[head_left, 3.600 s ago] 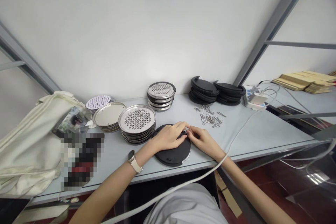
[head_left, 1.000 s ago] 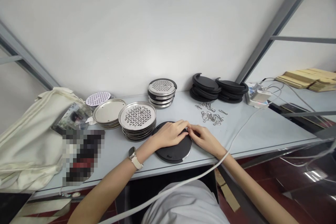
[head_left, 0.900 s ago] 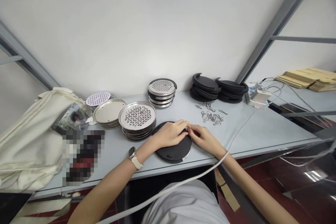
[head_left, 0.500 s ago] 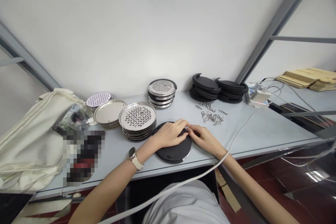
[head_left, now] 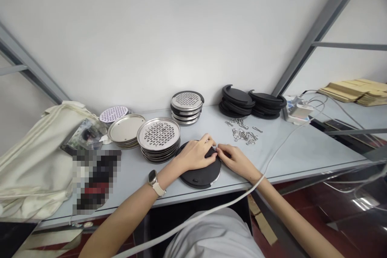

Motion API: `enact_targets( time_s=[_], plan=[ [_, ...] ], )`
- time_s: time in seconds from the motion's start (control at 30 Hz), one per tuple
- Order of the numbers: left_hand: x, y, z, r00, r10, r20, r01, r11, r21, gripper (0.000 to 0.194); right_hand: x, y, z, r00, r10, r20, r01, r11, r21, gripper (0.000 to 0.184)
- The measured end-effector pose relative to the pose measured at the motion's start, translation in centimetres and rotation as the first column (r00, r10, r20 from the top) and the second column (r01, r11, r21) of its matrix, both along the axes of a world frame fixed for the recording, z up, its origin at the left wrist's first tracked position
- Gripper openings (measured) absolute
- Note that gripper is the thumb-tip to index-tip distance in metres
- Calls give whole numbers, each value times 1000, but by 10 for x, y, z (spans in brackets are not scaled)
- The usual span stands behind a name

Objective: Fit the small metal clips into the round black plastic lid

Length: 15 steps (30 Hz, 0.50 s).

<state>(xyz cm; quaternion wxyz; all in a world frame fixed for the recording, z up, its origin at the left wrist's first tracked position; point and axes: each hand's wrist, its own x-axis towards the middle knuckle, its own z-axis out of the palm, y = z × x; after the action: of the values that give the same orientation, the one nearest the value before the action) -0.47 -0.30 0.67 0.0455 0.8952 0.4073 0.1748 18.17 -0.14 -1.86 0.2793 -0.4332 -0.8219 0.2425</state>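
A black round grater holder (head_left: 201, 177) lies face down near the table's front edge, a thin silvery rim showing at its right side. My left hand (head_left: 196, 155) lies over it, with bent fingers gripping its far right part. At that edge my right hand (head_left: 234, 160) pinches a small metal clip (head_left: 214, 148) between thumb and finger, mostly covered by the fingertips. Similar loose metal clips (head_left: 242, 134) lie in a pile beyond my right hand. Close to my left forearm stands a stack of round metal grater plates (head_left: 159, 135).
Plain metal discs (head_left: 127, 127) are stacked at the left. Assembled graters (head_left: 186, 105) stand by the wall, and black holders (head_left: 237, 98) are piled to their right. A white cable (head_left: 272, 157) crosses over my right forearm. A cream cloth (head_left: 39, 161) covers the left end.
The fingers of my left hand have shifted slightly at the holder's edge, and a little more of the metal clip shows. My right hand stays nearly in place.
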Motion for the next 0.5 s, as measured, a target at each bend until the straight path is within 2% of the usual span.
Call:
enact_targets(
  time_s=[0.5],
  plan=[
    [0,1,-1,1000,-2,-16,3,1000,26,20,1,1,-2,1000,11,11,-10,1000,-9,33]
  ],
)
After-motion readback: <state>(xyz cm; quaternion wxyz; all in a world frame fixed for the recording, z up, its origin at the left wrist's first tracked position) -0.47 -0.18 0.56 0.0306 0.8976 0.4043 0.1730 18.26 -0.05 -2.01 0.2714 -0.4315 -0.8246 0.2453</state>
